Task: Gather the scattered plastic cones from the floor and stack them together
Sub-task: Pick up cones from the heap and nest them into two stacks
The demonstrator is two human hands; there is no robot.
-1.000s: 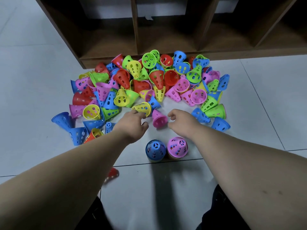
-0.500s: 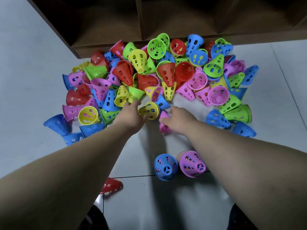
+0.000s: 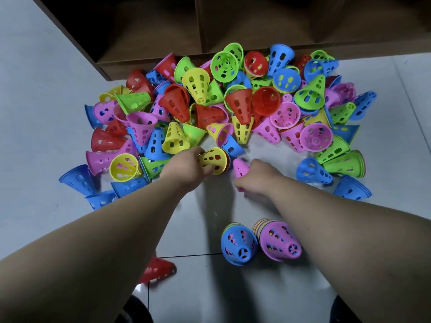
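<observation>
Now left hand grips yellow cone at edge of cone pile; right hand holds pink cone just beside. Risk: right forearm, passing close over pink-topped stack, could topple it into blue-topped stack.

red, blue, green, yellow, pink cones, all perforated.

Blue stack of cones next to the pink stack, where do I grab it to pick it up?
Come from above and grip low round the blue stack, near the layered rims. It stands on its wide end, narrow end up, so a high grip would probably lift only the top cone.
</observation>
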